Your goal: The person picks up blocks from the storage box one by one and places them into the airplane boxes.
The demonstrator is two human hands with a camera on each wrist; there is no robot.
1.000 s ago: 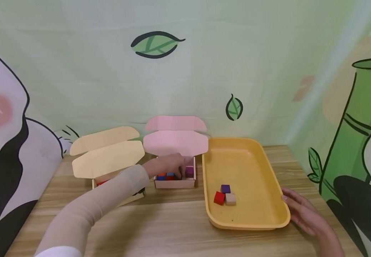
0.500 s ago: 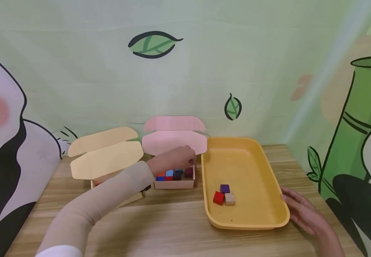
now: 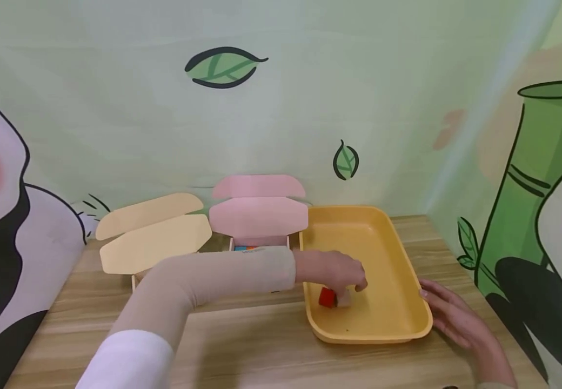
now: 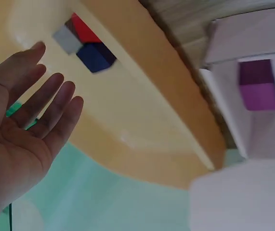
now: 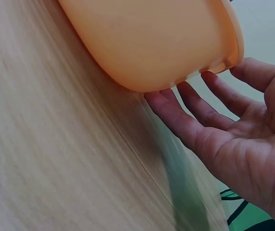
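Note:
My left hand (image 3: 334, 268) is over the yellow tray (image 3: 407, 259), its fingers above a pale wooden block (image 3: 343, 299). In the left wrist view that hand's fingers (image 4: 55, 108) are loosely spread and hold nothing. Beside the pale block are a red block (image 3: 327, 297) and a dark purple-blue block (image 4: 96, 57); the dark one is hidden in the head view. My right hand (image 3: 458, 313) touches the tray's near right side from outside, thumb at the rim and fingers extended against the wall.
Left of the tray stands an opened pink box (image 3: 259, 216) with coloured blocks, among them a purple one (image 4: 257, 84). An opened cream box (image 3: 156, 243) is farther left, partly behind my left sleeve. A printed cloth (image 3: 281, 119) backs the wooden table (image 3: 242, 346).
My left hand has left the pink box and moved right, over the blocks in the tray. My right hand stays at the tray's side. The head view has shifted slightly.

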